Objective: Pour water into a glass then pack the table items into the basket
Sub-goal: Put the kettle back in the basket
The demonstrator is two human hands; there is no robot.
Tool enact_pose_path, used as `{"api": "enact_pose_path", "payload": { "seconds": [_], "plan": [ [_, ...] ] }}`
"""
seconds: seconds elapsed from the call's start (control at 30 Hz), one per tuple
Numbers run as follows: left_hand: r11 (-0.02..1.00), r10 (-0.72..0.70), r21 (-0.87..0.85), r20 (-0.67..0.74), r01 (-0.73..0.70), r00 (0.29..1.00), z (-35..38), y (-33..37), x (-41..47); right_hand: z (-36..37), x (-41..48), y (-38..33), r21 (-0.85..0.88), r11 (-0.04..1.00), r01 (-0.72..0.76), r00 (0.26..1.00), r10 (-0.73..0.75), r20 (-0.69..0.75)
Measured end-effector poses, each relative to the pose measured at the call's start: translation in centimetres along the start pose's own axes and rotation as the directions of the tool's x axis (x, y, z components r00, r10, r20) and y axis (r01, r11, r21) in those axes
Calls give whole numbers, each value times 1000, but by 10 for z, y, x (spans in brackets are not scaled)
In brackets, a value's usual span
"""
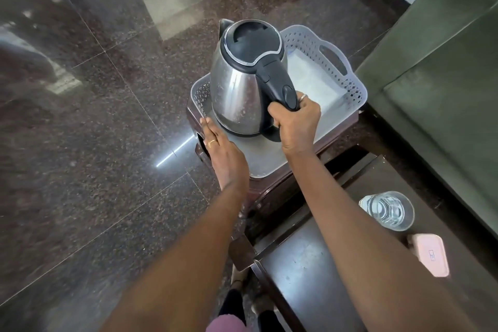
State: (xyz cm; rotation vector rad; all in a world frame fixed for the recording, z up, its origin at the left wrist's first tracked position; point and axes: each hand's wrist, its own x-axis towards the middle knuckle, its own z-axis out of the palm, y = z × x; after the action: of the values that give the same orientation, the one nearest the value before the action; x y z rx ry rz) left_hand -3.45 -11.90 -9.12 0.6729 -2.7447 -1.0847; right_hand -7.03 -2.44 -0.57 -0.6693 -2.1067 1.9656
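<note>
kettle held over the basket, glass and box on the near desk

the right hand (pixel 295 121) was closed around the black handle of the steel electric kettle (pixel 244 81), low on the grip, with the kettle tilted slightly and its spout pointing away to the far left. the kettle's base sat in or just above the left part of the grey plastic basket (pixel 347 78); whether it touched the basket floor could not be told. the left hand (pixel 219 151) lay flat and open, fingers straight, against the basket's near left rim, holding nothing.

the basket rested on a small dark stool (pixel 272 191) and nearly covered its top. the right half of the basket floor was bare, with a cut-out handle in the far wall. polished granite floor (pixel 94 116) lay open to the left, while a green sofa (pixel 444 75) stood close along the right side.

nearer the person, a dark desk (pixel 310 277) carried a clear glass (pixel 388 211) filled with water and, just beside it, a pink lidded box (pixel 429 255). both stood to the right of the right forearm, well apart from the basket.
</note>
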Motion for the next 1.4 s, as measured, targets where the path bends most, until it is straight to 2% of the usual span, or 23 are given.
{"api": "enact_pose_path", "payload": {
  "seconds": [0.27,0.37,0.43,0.5,0.53,0.6,0.67,0.73,0.8,0.87,0.9,1.0,1.03,1.1,1.2,1.4],
  "plan": [
    [999,36,-29,56,-35,998,-1,-2,1,1,-4,11,-91,996,-1,1000,3,21],
    [998,39,50,9,-40,999,-4,3,-2,-2,-7,10,-86,996,-21,997,27,67],
    [983,171,78,-50,-167,984,-4,11,-11,-11,-7,9,-132,991,15,990,3,138],
    [937,348,71,-86,-343,933,1,18,-24,-21,-11,10,-173,981,90,969,-46,244],
    [903,428,65,-78,-424,900,4,24,-34,-30,-13,12,-171,979,109,967,-65,247],
    [847,531,39,-28,-529,847,13,34,-58,-57,-21,19,-135,986,96,990,-81,112],
    [850,526,8,41,-527,849,22,41,-82,-91,-26,32,-201,978,60,989,-86,-122],
    [853,518,10,122,-523,847,34,44,-102,-132,-28,53,-438,897,-60,944,-91,-317],
    [820,549,42,219,-570,806,47,49,-122,-174,-30,76,-640,712,-290,904,-15,-427],
    [789,576,39,303,-614,759,57,55,-142,-205,-33,93,-733,500,-461,878,138,-458],
    [779,587,20,327,-627,740,62,56,-152,-216,-35,100,-746,428,-511,859,220,-462],
    [728,604,-37,507,-684,615,77,56,-172,-237,-38,113,-761,339,-553,818,396,-418],
    [732,588,-84,579,-676,565,82,56,-176,-242,-38,116,-762,343,-550,812,433,-392],
    [788,538,-180,668,-589,515,90,61,-181,-249,-37,123,-739,398,-543,812,471,-343],
    [804,498,-147,696,-576,517,100,69,-186,-251,-36,131,-712,483,-510,842,448,-300],
    [826,479,-182,723,-533,497,112,81,-190,-255,-36,130,-684,553,-475,873,393,-288]
  ]
}}
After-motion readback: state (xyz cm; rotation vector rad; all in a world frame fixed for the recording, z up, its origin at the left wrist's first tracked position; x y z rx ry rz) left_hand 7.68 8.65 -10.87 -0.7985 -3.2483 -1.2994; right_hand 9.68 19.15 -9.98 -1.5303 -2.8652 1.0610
